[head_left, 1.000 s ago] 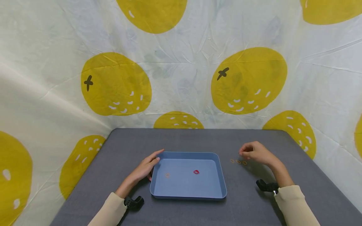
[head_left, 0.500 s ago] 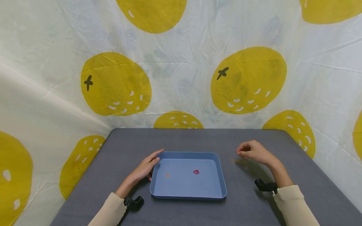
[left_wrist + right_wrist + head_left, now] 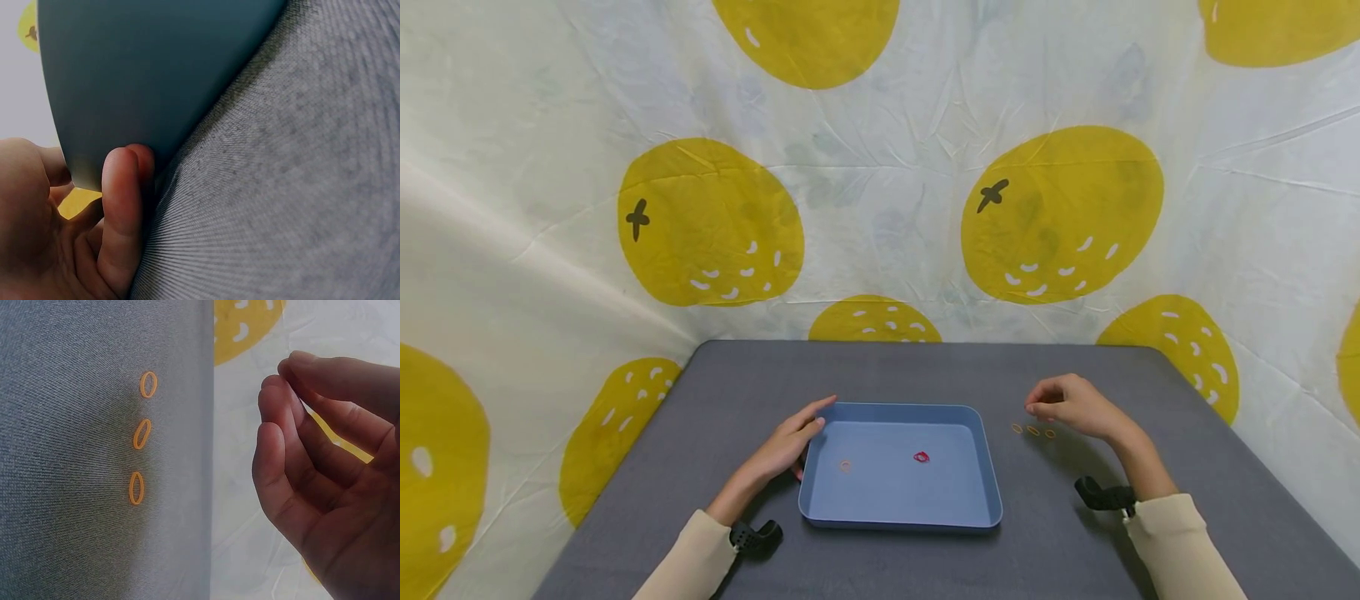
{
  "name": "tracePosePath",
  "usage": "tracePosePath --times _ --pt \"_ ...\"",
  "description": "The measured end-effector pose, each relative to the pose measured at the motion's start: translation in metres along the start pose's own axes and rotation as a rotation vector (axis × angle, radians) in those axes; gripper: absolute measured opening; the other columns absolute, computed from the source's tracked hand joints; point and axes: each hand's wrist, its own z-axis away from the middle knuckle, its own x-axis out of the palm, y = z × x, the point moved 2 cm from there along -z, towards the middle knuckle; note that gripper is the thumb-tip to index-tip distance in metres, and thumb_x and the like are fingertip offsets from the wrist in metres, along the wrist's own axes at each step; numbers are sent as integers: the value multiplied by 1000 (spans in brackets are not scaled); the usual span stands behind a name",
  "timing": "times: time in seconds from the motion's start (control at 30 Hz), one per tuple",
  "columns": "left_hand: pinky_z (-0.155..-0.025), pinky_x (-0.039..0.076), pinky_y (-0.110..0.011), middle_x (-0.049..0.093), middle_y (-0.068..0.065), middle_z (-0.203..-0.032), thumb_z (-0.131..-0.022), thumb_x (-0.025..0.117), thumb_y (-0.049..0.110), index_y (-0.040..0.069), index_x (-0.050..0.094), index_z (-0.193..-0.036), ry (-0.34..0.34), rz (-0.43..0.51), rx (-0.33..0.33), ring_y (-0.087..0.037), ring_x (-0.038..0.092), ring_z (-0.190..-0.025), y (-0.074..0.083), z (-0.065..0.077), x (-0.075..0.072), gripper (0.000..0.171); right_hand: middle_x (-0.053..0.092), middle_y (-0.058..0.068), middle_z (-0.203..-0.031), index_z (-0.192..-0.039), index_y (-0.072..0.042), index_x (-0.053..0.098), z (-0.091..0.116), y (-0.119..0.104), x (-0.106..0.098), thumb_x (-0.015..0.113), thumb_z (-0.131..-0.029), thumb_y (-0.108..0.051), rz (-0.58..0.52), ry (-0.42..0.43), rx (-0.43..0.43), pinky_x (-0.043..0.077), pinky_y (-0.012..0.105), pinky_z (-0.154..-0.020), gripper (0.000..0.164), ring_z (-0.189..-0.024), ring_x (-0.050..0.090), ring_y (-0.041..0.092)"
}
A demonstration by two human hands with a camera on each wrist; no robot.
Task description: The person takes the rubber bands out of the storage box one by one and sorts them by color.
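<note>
A shallow blue tray (image 3: pixel 898 527) rests on the grey tabletop. My left hand (image 3: pixel 782 446) grips its far left corner, fingers against the outer wall in the left wrist view and thumb at the rim. Inside the tray lie a red rubber band (image 3: pixel 921 457), bunched or looped, and a pale tan one (image 3: pixel 845 466) to its left. My right hand (image 3: pixel 1075 407) hovers over the table right of the tray, fingers loosely bent, thumb and fingertip together. Nothing shows between them. Close beside it, a row of three orange rubber bands (image 3: pixel 142 434) lies apart from the fingers.
The grey table (image 3: pixel 895 371) reaches back to a hanging pale cloth (image 3: pixel 880 208) printed with yellow fruit. A black wrist strap device (image 3: pixel 756 540) sits on the left forearm, and a matching black device (image 3: pixel 1105 493) on the right.
My right hand has shifted slightly left above the orange rubber bands, then stayed nearly still. My left hand, the tray and the bands remain in place.
</note>
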Motion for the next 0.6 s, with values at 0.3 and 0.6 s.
tracePosePath --times 0.3,0.6 --pt "-43 56 -38 57 -15 -110 -112 44 34 36 40 -159 -1 -2 0 -18 52 -45 1 -1 0 47 73 12 -89 -100 1 75 -2 -2 1 71 -97 -14 11 -9 7 53 24 -65 16 -74 60 8" --pt "-41 55 -37 56 -18 -103 -112 44 33 28 39 -161 -18 12 13 -16 55 -47 -1 -2 0 49 74 16 -93 -101 2 75 -1 0 5 69 -99 -16 -32 -33 -9 59 28 -69 19 -81 70 21"
